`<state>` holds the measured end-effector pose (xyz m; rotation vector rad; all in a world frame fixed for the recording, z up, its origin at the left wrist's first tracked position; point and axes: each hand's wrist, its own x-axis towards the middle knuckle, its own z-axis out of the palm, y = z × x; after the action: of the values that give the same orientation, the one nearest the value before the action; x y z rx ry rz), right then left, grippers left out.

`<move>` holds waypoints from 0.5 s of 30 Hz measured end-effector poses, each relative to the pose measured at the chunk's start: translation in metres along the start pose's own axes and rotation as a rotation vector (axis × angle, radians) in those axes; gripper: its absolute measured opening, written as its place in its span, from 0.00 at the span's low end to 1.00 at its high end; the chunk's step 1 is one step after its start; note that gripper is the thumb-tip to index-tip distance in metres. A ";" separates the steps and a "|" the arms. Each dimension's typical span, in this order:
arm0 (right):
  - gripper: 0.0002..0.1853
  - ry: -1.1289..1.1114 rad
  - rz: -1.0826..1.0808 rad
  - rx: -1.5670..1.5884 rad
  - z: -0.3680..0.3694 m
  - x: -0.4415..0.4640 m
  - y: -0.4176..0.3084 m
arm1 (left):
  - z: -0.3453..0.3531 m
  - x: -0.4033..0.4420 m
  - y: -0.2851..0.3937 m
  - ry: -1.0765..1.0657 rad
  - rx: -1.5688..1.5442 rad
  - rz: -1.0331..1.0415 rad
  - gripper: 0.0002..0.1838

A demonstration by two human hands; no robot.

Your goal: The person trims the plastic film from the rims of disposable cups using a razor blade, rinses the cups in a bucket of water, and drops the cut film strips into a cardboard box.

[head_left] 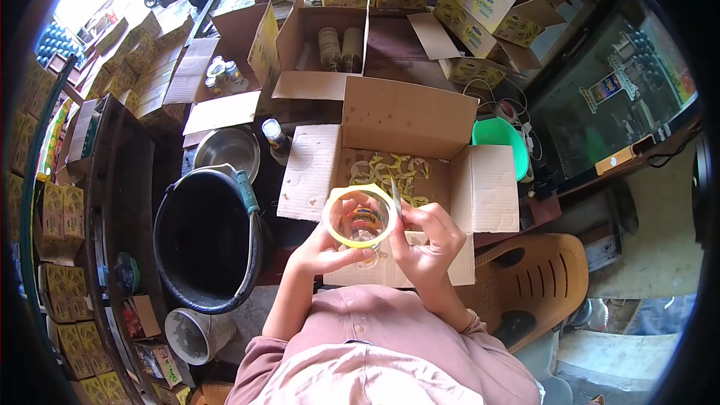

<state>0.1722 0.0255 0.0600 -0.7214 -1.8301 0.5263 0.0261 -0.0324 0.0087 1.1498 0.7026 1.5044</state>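
My left hand is wrapped round a clear plastic cup with printing on its side and a yellow film edge round its mouth. The cup is tilted so that I look into it. Close against the right side of its rim, my right hand pinches a thin, blade-like cutter that points upward. Below both hands stands an open cardboard box. Curled yellow-and-white scraps lie on its bottom. The exact contact between blade and rim is too small to make out.
Left of the box are a black bucket, a metal bowl and a dark jar. A green basin stands to the right, near an orange plastic chair. Behind, another carton holds stacked cups.
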 end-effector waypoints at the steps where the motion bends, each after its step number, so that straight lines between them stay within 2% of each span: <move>1: 0.13 -0.014 0.009 0.022 0.000 0.001 0.001 | -0.001 0.000 -0.001 -0.019 0.032 0.020 0.39; 6: 0.12 -0.075 0.093 0.201 -0.006 0.002 0.008 | -0.006 0.000 -0.001 -0.060 0.036 0.042 0.39; 15: 0.10 -0.020 0.069 0.157 -0.001 0.000 0.005 | -0.006 -0.002 0.000 -0.061 0.124 0.021 0.41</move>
<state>0.1742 0.0292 0.0576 -0.6761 -1.7650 0.7156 0.0205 -0.0333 0.0062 1.2947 0.7527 1.4531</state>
